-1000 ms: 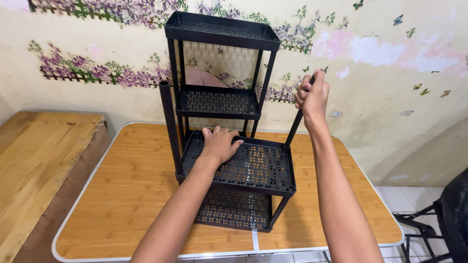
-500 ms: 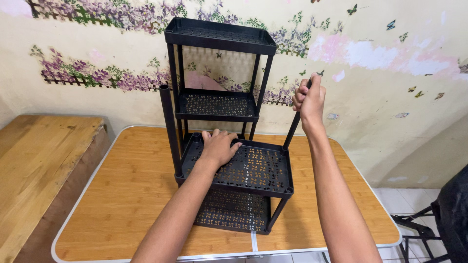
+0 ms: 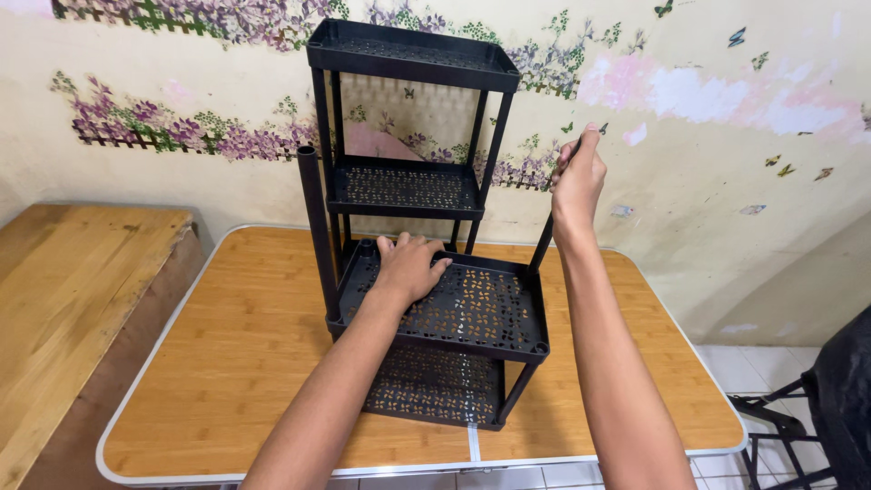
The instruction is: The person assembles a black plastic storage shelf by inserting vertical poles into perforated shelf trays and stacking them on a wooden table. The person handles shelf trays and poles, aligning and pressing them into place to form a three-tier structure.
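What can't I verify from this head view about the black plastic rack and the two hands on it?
- Head view: the upper part of the thin black post is hidden inside the right hand.
- Whether that post is seated in the upper perforated black shelf tray is too small to tell.
- The tray surface under the left hand is covered by the palm.
- The lower perforated tray is mostly hidden by the tray above.

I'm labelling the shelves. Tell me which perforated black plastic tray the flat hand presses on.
The left hand presses the nearer rack's upper perforated black plastic tray, not the tray under it.

Tabletop [image 3: 227,363] open left, right of rack [image 3: 445,308]; taller rack [image 3: 408,136], wall block behind.
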